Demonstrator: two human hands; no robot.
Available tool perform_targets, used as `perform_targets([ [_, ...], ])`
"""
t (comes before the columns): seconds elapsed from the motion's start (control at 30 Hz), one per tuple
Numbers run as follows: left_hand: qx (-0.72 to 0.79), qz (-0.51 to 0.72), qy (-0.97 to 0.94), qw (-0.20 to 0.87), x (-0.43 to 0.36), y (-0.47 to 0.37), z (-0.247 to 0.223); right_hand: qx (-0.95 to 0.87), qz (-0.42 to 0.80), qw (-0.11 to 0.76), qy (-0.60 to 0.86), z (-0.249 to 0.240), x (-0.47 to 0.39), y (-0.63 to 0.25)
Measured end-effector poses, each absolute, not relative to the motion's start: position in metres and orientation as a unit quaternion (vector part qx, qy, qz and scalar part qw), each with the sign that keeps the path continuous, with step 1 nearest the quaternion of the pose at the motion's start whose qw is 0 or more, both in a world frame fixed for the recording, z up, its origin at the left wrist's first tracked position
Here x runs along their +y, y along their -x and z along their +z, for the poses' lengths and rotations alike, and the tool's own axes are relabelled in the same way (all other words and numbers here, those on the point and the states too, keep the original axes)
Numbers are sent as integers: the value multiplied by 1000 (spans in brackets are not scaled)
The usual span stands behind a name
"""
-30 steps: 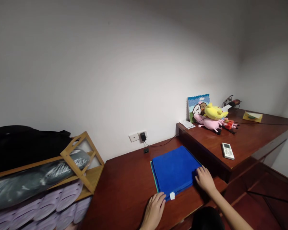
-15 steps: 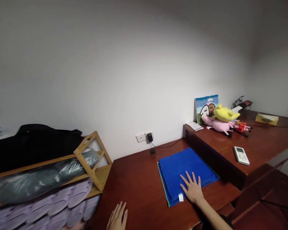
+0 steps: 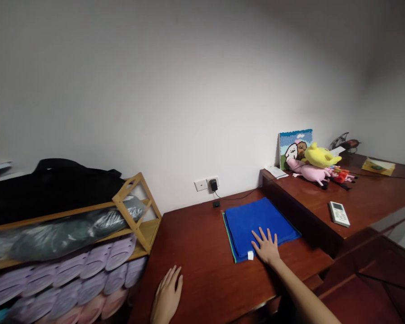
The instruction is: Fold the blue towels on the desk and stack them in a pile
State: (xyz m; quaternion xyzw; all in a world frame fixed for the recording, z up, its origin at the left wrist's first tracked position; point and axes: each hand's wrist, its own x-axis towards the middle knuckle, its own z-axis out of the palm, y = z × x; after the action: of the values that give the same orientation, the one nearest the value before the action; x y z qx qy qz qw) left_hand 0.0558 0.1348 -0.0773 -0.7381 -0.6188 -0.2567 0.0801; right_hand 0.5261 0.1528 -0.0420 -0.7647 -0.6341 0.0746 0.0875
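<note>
A folded blue towel with a green edge lies flat on the reddish-brown desk. A small white tag sticks out at its front edge. My right hand rests palm down on the towel's near right part, fingers spread and gripping nothing. To the left, apart from the towel, my left hand lies palm down on the desk near its left edge, its fingers stretched out and holding nothing.
A raised desk section on the right bears plush toys, a white remote and a yellow tissue pack. A wooden rack with purple clogs stands left. A black plug sits in the wall socket.
The view has tilted slightly down and left, so the desk appears higher. More of my left hand shows. My right hand still lies on the blue towel.
</note>
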Motion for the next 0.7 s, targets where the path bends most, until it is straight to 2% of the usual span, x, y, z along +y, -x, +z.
perform_targets([
  [0.2,-620,-253,739,70,135,-54,-78,-639,55,131,756,-52,98,-509],
  [0.37,-619,-271,733,83,128,-74,-75,-669,83,202,711,-61,57,-524],
  [0.5,-607,-257,751,30,108,-155,-53,-575,42,282,767,-61,49,-591],
  [0.6,-626,-222,747,-21,95,-233,-28,-447,61,285,845,-58,53,-644],
  [0.7,-646,-191,733,-95,91,-289,-9,-415,105,277,860,-53,61,-673],
])
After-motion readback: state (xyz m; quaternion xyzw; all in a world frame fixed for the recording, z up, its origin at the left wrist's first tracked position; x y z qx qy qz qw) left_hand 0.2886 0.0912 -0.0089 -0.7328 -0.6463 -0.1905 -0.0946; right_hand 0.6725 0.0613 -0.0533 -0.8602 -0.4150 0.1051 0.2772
